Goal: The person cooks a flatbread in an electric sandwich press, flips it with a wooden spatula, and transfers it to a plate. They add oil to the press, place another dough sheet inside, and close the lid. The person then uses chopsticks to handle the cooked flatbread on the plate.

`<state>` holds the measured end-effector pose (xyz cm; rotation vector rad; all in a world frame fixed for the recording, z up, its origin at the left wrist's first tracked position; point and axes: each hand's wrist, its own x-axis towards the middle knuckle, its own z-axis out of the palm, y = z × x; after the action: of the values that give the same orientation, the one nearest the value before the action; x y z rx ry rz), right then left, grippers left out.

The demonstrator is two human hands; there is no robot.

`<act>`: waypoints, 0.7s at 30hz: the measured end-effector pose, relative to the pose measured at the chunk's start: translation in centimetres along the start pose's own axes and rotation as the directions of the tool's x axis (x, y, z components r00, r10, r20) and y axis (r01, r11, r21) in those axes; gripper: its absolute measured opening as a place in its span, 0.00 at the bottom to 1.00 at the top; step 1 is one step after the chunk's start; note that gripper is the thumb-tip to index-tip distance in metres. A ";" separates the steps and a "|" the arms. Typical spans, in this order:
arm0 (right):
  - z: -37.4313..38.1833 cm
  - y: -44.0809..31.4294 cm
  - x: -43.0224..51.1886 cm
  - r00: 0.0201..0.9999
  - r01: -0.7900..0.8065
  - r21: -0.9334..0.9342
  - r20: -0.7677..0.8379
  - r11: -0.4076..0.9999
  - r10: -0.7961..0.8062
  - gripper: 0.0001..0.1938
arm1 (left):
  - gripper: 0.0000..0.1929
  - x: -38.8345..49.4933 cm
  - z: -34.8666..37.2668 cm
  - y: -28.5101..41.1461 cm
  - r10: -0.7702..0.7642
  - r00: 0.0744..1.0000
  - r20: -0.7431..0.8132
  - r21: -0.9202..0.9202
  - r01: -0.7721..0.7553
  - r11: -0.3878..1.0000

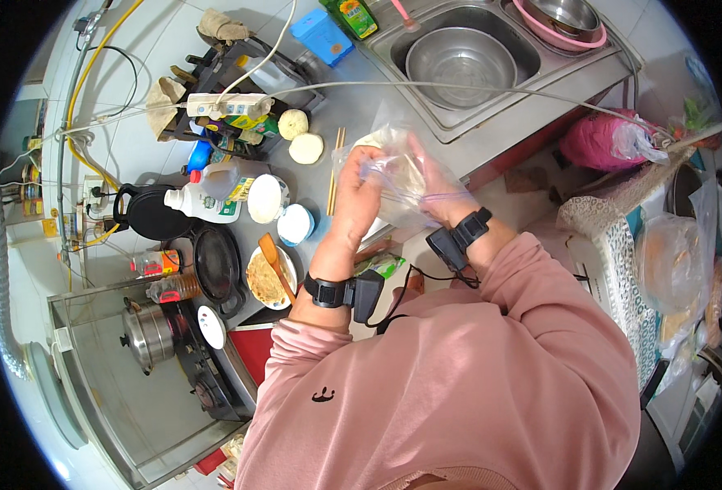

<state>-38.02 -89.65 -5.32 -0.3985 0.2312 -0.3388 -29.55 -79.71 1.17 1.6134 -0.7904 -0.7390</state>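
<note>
Both my hands hold a clear plastic zip bag (391, 205) above the counter's front edge. My left hand (364, 184) grips one side of it, with the fingers bent over the plastic. At the other side my right hand (437, 184) is closed on the bag, some fingers hidden by the plastic. Pale dough (409, 174) shows through the bag. Two pale dough rounds (306, 149) lie left of the hands, near a pair of wooden chopsticks (336, 171). A wooden spatula (273, 260) rests across a plate holding a browned flatbread (263, 278).
A steel sink (535, 61) with a metal basin (462, 67) is beyond the hands. Bowls (295, 225), plastic jugs (205, 202) and a black pan (216, 263) stand left. A white cable (477, 87) crosses above the counter. A steel pot (146, 334) sits by the stove.
</note>
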 end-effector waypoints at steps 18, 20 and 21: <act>-2.4 0.5 1.8 0.995 -0.094 0.359 0.008 0.929 0.098 0.36 | 0.12 -0.8 -2.7 -6.0 0.352 0.892 -0.284 0.694 -0.062 0.717; -2.9 0.8 2.2 0.988 -0.153 0.389 0.056 0.909 0.142 0.34 | 0.12 0.0 -2.7 -6.2 0.318 0.876 -0.363 0.553 -0.072 0.830; -2.9 0.8 2.3 0.983 -0.183 0.411 0.044 0.893 0.180 0.33 | 0.12 0.4 -2.6 -6.2 0.292 0.875 -0.387 0.505 -0.063 0.861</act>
<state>-36.49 -90.78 -8.60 0.0436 0.1835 -0.1939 -26.59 -77.69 -4.53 2.0172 -0.8006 0.0025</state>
